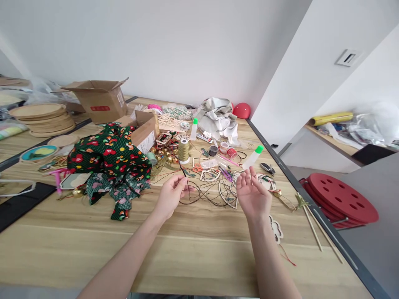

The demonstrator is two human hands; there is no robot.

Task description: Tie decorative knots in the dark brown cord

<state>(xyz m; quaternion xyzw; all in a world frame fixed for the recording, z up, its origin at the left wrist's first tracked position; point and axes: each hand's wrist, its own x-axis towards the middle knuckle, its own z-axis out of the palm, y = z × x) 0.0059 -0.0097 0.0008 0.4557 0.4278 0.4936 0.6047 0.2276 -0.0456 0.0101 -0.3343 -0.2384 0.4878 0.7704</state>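
My left hand [171,197] pinches a thin black cord [182,167] between thumb and fingertips, one end sticking up. The rest of the cord lies in loose loops between my hands on the wooden table [199,245]. My right hand [254,194] is held palm up above the table with its fingers apart and slightly bent. Something tiny and pale shows near its fingertips, too small to name. Beyond the hands lie a wooden cutout [210,175], a purple tool [226,173], orange-handled scissors [197,167] and a gold thread spool [183,150]. A green-capped bottle [253,158] stands behind my right hand.
Patterned fabric [106,149] is heaped at left, beside an open cardboard box [145,131]. A larger box [99,101] and stacked wooden discs [43,118] stand farther back. Two thin sticks [322,232] lie near the right edge; red stools [343,197] are stacked beyond it.
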